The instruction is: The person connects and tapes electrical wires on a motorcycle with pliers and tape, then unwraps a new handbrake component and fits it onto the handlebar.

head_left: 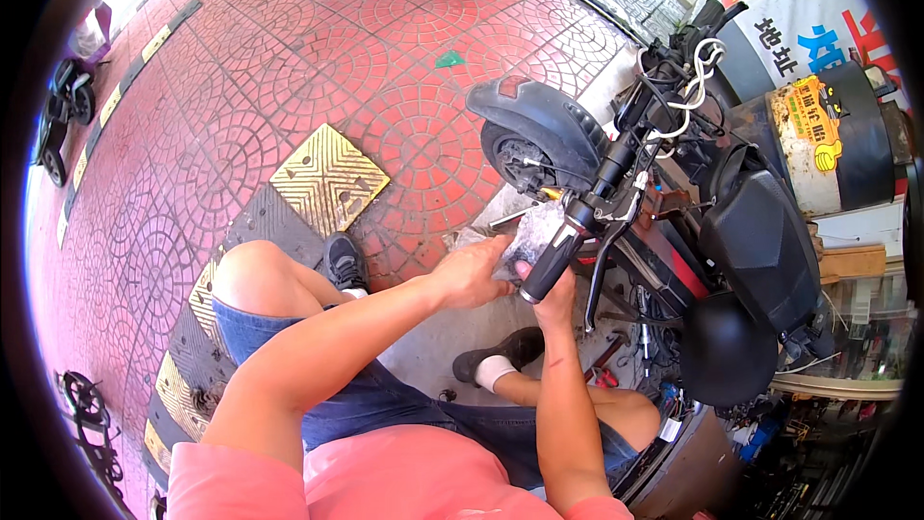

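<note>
A person seated low on a red patterned pavement works at the handlebar of a small black electric scooter [674, 231]. From the left: yellow-and-black striped kerb ramp blocks [327, 178] run along the pavement edge beside the person's knee. The left hand [472, 274] has its grip closed, pinching a crumpled clear plastic wrapper [529, 231] that lies against the black handlebar grip [553, 265]. The right hand [551, 300] sits just below, fingers folded under the bar's end; how firmly it holds cannot be told.

The scooter appears to lean with its bars turned toward the person; a hard tug on the wrapper might swing the bars or tip the machine onto the legs below. The thin plastic might also tear and leave scraps on the rubber.

Further right, a black drum [837, 140] carries a yellow label with a cartoon figure, and behind it stands a white sign [818, 29] with blue and red characters. A black helmet [727, 347] rests by the scooter's seat.
</note>
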### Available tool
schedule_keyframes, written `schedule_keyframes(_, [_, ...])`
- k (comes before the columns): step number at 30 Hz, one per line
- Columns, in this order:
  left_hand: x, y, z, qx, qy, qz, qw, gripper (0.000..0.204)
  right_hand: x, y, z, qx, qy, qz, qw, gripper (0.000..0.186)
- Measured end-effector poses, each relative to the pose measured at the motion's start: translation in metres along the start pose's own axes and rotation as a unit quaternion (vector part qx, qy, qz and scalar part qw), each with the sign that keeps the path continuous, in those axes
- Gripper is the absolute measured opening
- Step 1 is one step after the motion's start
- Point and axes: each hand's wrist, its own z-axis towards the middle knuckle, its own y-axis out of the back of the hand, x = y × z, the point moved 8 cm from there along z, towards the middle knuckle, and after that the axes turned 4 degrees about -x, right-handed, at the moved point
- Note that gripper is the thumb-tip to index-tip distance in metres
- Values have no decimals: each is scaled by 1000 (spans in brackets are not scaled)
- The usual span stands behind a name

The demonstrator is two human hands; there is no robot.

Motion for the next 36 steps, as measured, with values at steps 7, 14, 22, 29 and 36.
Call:
schedule_keyframes(7, [22, -54, -1, 147, 202, -376, 892, 28, 44, 37, -26, 79, -72, -123, 987, 39])
schedule_keyframes(14, [-11, -21, 1, 10, 223, -441, 869, 37, 58, 80, -40, 105, -212, 126, 963, 38])
schedule_keyframes(22, [-69, -3, -9, 4, 93, -522, 848, 44, 66, 122, -31, 123, -301, 172, 930, 38])
schedule_keyframes(29, [-80, 5, 3, -4, 74, -555, 828, 68, 75, 136, -10, 38, -266, 234, 934, 44])
schedule_keyframes(36, [-80, 0, 11, -25, 78, -549, 832, 67, 92, 151, -1, -22, -254, 228, 940, 40])
